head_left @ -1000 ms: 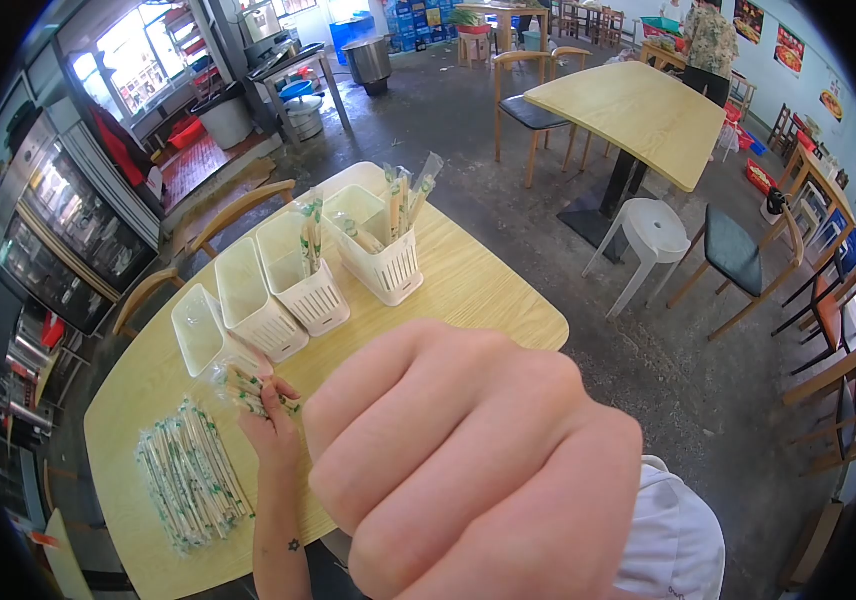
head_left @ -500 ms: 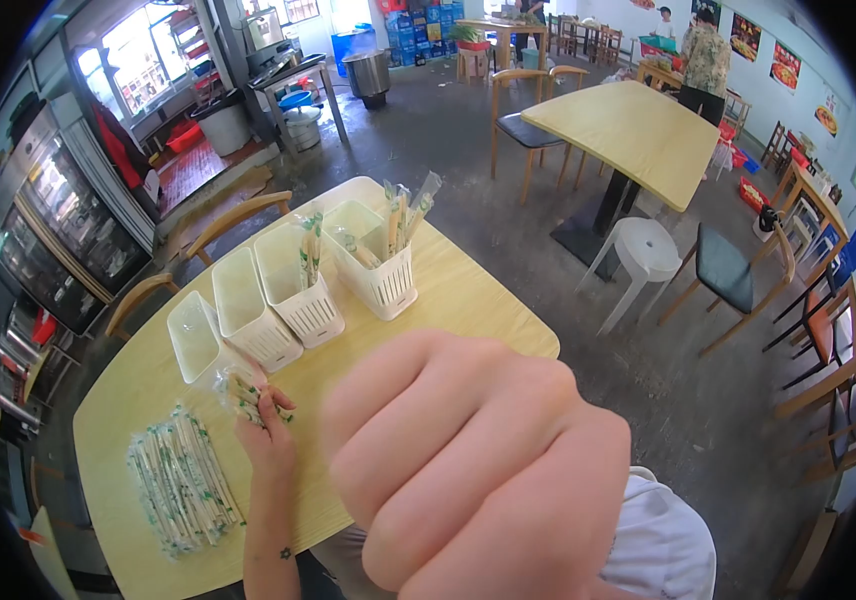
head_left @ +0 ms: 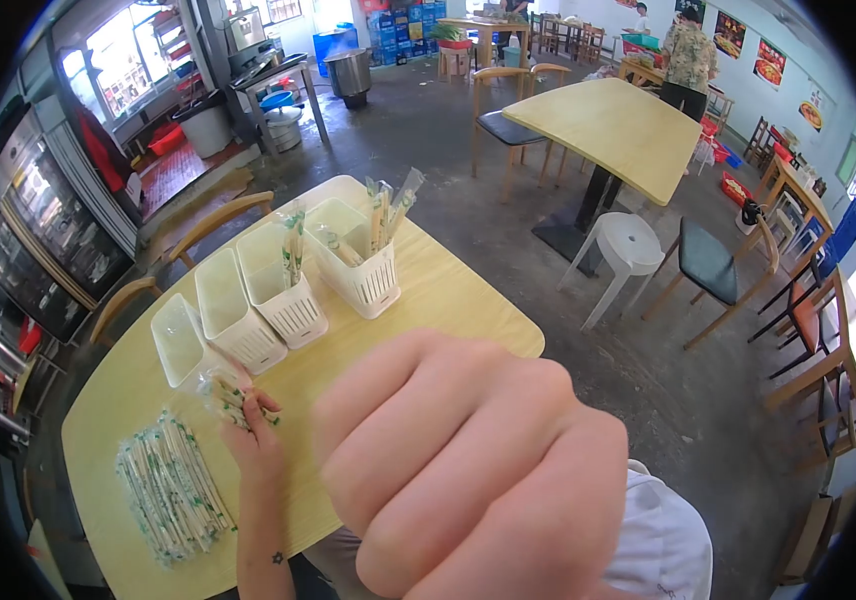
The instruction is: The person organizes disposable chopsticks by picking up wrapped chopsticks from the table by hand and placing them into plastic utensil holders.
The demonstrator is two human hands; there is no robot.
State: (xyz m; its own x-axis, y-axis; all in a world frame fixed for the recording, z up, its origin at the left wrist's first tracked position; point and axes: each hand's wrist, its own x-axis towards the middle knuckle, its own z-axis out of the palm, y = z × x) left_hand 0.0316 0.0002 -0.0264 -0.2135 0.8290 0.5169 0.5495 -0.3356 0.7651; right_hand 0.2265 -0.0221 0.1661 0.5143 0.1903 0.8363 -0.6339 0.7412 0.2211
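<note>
Close to the camera, my right hand (head_left: 478, 460) is a fist with its knuckles up; whether its curled fingers hold something is hidden. My left hand (head_left: 256, 430) grips a small bunch of wrapped chopsticks (head_left: 223, 393) just in front of the leftmost white basket (head_left: 180, 345). A pile of wrapped chopsticks (head_left: 170, 490) lies on the yellow table (head_left: 428, 290) left of my left forearm. Four white baskets stand in a row. The third basket (head_left: 288, 305) and the rightmost one (head_left: 363, 275) hold some wrapped chopsticks upright; the second basket (head_left: 233, 320) shows none.
Wooden chairs (head_left: 223, 220) stand behind the table's far left edge. Another yellow table (head_left: 613, 125), a white stool (head_left: 623, 245) and a dark-seated chair (head_left: 710, 262) are to the right. A person in a patterned shirt (head_left: 689, 52) stands at the far back.
The view has shifted slightly, so the scene sits a little further left. My left hand still grips the bunch, and my right hand is still a fist.
</note>
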